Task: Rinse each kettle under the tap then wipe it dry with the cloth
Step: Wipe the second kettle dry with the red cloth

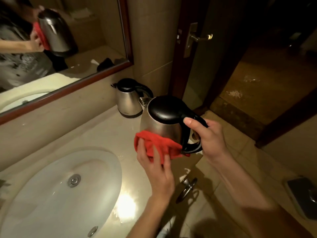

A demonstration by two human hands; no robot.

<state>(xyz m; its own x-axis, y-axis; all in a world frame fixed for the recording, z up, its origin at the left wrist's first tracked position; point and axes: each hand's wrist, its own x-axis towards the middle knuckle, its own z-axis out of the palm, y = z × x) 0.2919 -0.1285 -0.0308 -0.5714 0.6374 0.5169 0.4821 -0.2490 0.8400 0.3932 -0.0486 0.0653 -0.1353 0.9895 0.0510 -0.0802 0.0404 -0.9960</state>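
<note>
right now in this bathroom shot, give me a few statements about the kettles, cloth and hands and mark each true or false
1. The right hand grips the handle of the held kettle. True.
2. The red cloth lies in the sink. False: the left hand presses it against the held kettle's lower side.
3. A second kettle stands on the counter by the wall. True.
4. The held kettle's lid is open. False: it is closed.
5. The door handle is beside the sink. False: it is on the door, right of the mirror.

red cloth (pixel 159 145), silver-black kettle (pixel 163 124)
</note>
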